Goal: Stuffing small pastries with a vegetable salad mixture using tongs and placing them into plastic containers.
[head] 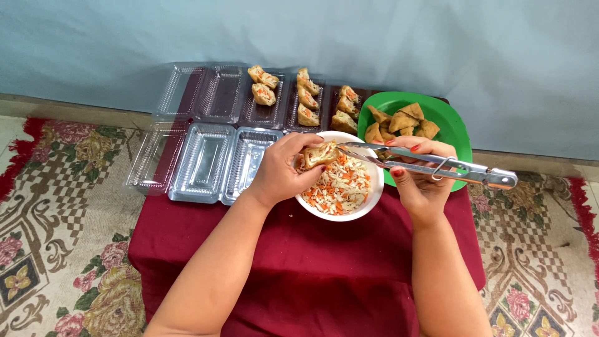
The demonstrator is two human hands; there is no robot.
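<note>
A: What lies nearest?

B: The dark red cloth (pixel 312 274) over the table, with both forearms crossing it. Patterned carpet (pixel 56 212) shows on either side.

A: And the hands?

B: The left hand (pixel 281 168) is clenched around a stuffed tofu puff (pixel 321 153), holding it over the near-left rim of the white bowl (pixel 368 203). The puff's long axis runs roughly left to right, tipped a little up at the right, and its open side faces the tongs.

A: The right hand?

B: The right hand (pixel 419 178) grasps metal tongs (pixel 437 164). They lie almost level, long axis left to right, the hinge end out to the right and the tips pointing left, right at the puff. The jaws look nearly closed; whether they pinch filling I cannot tell.

A: What is in the bowl?

B: Shredded filling (pixel 340 187), pale with orange bits.

A: Farther out?

B: A green plate (pixel 455 134) just behind the bowl and to its right, carrying plain tofu triangles (pixel 402 122). To the left, clear plastic trays (pixel 206 159) in two rows. The near row and the far-left ones hold nothing; three far trays toward the right hold filled puffs (pixel 307 97). Beyond is a pale blue wall (pixel 374 37).
</note>
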